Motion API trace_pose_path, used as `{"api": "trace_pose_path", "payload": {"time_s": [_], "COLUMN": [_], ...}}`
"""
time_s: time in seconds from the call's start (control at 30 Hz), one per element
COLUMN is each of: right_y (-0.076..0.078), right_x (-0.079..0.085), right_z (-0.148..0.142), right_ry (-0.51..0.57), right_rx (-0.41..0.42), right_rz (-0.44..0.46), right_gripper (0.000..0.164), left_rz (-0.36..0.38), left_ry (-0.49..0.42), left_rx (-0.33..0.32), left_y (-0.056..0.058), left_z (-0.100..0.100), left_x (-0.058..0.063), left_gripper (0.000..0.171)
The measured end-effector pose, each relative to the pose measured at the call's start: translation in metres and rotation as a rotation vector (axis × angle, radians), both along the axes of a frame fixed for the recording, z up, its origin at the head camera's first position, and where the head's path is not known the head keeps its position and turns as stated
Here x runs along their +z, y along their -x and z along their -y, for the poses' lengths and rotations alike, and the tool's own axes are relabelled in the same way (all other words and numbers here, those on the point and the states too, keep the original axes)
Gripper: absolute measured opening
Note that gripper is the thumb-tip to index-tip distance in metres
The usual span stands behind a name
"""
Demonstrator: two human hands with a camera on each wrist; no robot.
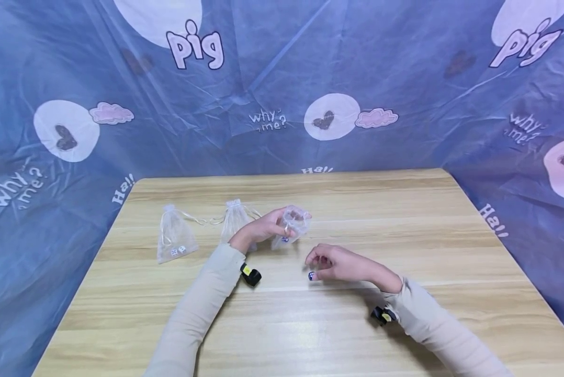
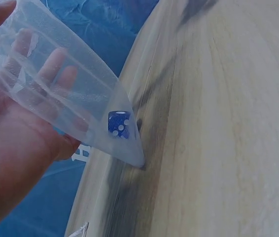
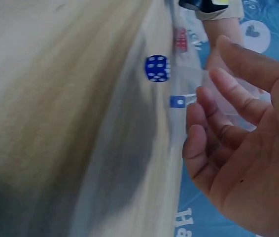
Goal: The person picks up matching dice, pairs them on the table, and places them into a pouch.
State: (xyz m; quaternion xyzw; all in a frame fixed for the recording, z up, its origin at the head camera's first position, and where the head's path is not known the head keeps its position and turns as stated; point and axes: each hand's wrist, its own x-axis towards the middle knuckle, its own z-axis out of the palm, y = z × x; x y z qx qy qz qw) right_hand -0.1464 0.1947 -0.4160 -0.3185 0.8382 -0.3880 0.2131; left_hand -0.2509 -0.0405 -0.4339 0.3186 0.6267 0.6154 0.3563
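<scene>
A sheer white drawstring pouch (image 1: 297, 222) is held near its mouth by my left hand (image 1: 266, 226), its lower end tilted down close over the table. Through the mesh in the left wrist view, a blue die (image 2: 119, 124) with white pips sits in the pouch's bottom corner, and several fingers show behind the fabric. Right of and nearer than the pouch, my right hand (image 1: 340, 263) is over the table with loosely bent fingers. Another blue die (image 3: 157, 68) lies just off its thumb and fingertips, with a gap visible in the right wrist view.
At the left lies a drawn-closed pouch (image 1: 175, 234) holding white dice (image 1: 178, 251). A second closed pouch (image 1: 232, 220) lies partly behind my left hand; a red die (image 3: 181, 39) shows in the right wrist view. Blue printed cloth (image 1: 272, 141) hangs behind the wooden table (image 1: 404, 209).
</scene>
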Motion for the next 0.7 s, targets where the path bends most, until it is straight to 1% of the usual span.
{"api": "trace_pose_path", "payload": {"time_s": [0.07, 0.2, 0.33, 0.43, 0.5, 0.57, 0.6, 0.67, 0.7], "right_y": [0.000, -0.001, -0.002, -0.004, -0.003, -0.001, 0.001, 0.006, 0.008], "right_x": [-0.004, -0.011, -0.016, -0.018, -0.017, -0.011, -0.007, 0.005, 0.012], "right_z": [0.000, 0.001, 0.003, 0.004, 0.004, 0.002, 0.001, 0.000, 0.000], "right_ry": [-0.004, -0.038, -0.098, -0.123, -0.120, -0.103, -0.094, -0.065, -0.053], "right_rx": [0.007, 0.015, 0.015, 0.015, 0.016, 0.013, 0.008, -0.011, -0.029], "right_rz": [0.027, 0.028, 0.013, -0.007, -0.021, -0.048, -0.063, -0.095, -0.112], "right_gripper": [0.029, 0.028, 0.023, 0.017, 0.015, 0.015, 0.016, 0.017, 0.018], "left_rz": [0.004, -0.008, 0.004, 0.019, 0.006, -0.012, -0.022, -0.032, -0.036], "left_ry": [0.027, 0.093, 0.096, 0.080, 0.069, 0.051, 0.045, 0.027, 0.020], "left_rx": [0.020, 0.058, 0.062, 0.055, 0.050, 0.038, 0.033, 0.018, 0.012], "left_y": [0.000, -0.001, -0.002, -0.003, -0.003, -0.003, -0.003, -0.003, -0.003], "left_z": [0.002, 0.004, 0.005, 0.004, 0.004, 0.003, 0.003, 0.004, 0.004], "left_x": [0.000, 0.001, 0.001, -0.001, -0.001, -0.001, -0.001, 0.001, 0.002], "left_gripper": [0.069, 0.074, 0.083, 0.101, 0.104, 0.096, 0.088, 0.073, 0.071]}}
